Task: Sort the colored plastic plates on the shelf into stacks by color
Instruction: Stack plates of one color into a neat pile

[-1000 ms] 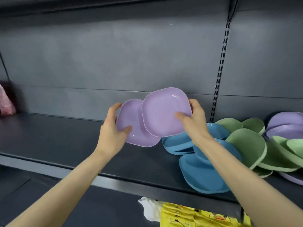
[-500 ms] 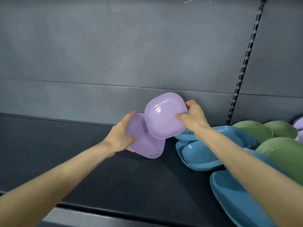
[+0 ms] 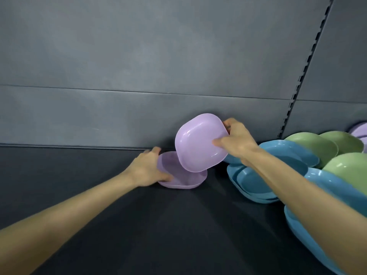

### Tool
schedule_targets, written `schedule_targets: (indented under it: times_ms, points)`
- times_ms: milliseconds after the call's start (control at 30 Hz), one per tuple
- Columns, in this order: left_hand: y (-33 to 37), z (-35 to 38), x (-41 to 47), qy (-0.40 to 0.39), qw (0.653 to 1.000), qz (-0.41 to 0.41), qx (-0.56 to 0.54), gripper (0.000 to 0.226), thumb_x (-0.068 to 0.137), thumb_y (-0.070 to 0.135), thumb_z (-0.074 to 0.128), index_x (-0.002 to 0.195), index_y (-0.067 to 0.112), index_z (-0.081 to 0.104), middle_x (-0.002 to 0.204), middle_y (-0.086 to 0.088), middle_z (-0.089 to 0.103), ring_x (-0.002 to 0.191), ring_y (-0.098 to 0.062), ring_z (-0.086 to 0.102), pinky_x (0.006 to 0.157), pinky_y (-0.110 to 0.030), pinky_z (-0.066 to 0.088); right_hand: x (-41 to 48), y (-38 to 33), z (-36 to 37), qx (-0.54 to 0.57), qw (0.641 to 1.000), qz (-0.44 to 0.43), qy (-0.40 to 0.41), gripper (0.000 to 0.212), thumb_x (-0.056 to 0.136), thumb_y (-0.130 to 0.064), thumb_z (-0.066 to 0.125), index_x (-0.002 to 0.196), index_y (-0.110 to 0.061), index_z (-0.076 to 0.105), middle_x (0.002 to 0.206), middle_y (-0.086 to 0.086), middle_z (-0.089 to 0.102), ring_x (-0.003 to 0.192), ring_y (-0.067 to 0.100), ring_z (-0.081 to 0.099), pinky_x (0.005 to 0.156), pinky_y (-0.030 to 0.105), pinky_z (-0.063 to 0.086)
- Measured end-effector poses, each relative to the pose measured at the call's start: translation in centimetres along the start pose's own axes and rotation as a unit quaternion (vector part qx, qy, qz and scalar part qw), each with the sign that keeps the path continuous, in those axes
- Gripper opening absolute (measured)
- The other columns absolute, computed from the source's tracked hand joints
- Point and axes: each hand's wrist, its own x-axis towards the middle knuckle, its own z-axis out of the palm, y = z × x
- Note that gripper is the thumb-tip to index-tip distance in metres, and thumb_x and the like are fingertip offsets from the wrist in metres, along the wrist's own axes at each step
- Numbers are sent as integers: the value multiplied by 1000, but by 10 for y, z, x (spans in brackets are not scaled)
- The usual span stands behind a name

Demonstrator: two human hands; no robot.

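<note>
My left hand (image 3: pixel 148 170) grips the left rim of a purple plate (image 3: pixel 183 179) that lies flat on the dark shelf (image 3: pixel 139 225) near the back wall. My right hand (image 3: pixel 236 143) pinches the right edge of a second purple plate (image 3: pixel 198 142), tilted up just above the first one and overlapping it. To the right lie blue plates (image 3: pixel 256 181), partly hidden by my right forearm, with green plates (image 3: pixel 313 144) behind them. The edge of more purple plates (image 3: pixel 360 129) shows at the far right.
The shelf's grey back panel (image 3: pixel 139 66) rises right behind the plates, with a slotted upright (image 3: pixel 303 72) at the right. The shelf surface left of my left hand and toward the front is bare dark metal.
My left hand has lowered its purple plate from a tilted hold down flat onto the shelf. My right hand has followed with the other plate, now hovering over it. The view moved closer.
</note>
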Motion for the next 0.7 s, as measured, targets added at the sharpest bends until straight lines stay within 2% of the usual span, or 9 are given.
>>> schedule_targets:
  times_ms: [33, 100, 167, 233, 300, 367, 433, 567, 700]
  points:
    - [-3, -3, 0, 8, 1000, 17, 0, 92, 66, 43, 79, 140, 12, 33, 126, -5, 48, 118, -22, 46, 95, -31, 43, -1, -1, 4, 4, 1000, 4, 3, 34, 80, -6, 64, 109, -14, 48, 113, 6, 56, 96, 25, 54, 73, 30, 41]
    - [-4, -14, 2, 20, 994, 51, -91, 95, 70, 43, 78, 144, 13, 28, 134, -4, 44, 123, -16, 44, 98, -27, 39, -3, -3, 12, 19, 1000, 18, 8, 32, 80, -6, 64, 106, -15, 47, 110, 5, 56, 95, 25, 54, 67, 30, 44]
    - [-1, -24, 6, 11, 976, 64, -210, 93, 71, 39, 78, 145, 15, 27, 130, -1, 50, 113, -12, 51, 91, -23, 41, -6, -6, 20, 43, 998, 34, 3, 31, 80, -5, 64, 104, -15, 46, 107, 5, 56, 92, 24, 56, 61, 28, 47]
    - [3, -24, 15, 7, 961, 65, -270, 91, 72, 35, 79, 144, 16, 27, 118, 0, 59, 104, -15, 60, 91, -28, 47, -11, -9, 28, 73, 996, 53, -8, 34, 80, -2, 63, 108, -12, 46, 104, 4, 55, 89, 23, 57, 55, 27, 49]
    - [5, -17, 23, 37, 960, 84, -265, 80, 72, 28, 80, 136, 16, 35, 98, 1, 64, 97, -21, 63, 89, -36, 50, -15, -9, 34, 78, 995, 58, -12, 40, 80, -1, 64, 113, -11, 44, 104, 3, 54, 90, 23, 57, 56, 28, 51]
    - [3, -13, 29, 76, 961, 109, -241, 62, 72, 19, 80, 123, 17, 46, 85, 2, 62, 91, -24, 63, 81, -35, 52, -16, -6, 38, 25, 999, 44, -4, 46, 77, -5, 68, 115, -13, 43, 105, 3, 55, 95, 25, 57, 67, 33, 52]
    - [-3, -14, 33, 89, 963, 127, -221, 54, 70, 14, 80, 115, 17, 51, 81, 2, 62, 83, -23, 62, 73, -30, 51, -16, -4, 41, -58, 998, 28, -4, 48, 74, -14, 73, 113, -13, 44, 103, 4, 57, 94, 25, 57, 75, 36, 50]
    - [-12, -15, 36, 73, 974, 143, -161, 49, 68, 13, 82, 108, 19, 53, 73, 1, 62, 65, -12, 56, 59, -17, 45, -18, 1, 48, -175, 983, 36, -37, 50, 70, -28, 77, 106, -10, 47, 96, 3, 59, 93, 25, 56, 73, 36, 48]
    - [-17, -9, 36, 46, 981, 134, -129, 49, 68, 14, 81, 108, 18, 53, 73, 2, 59, 61, -5, 52, 49, -10, 42, -19, 4, 58, -260, 963, 40, -55, 57, 71, -37, 77, 112, -9, 47, 113, 7, 54, 101, 26, 54, 72, 32, 41]
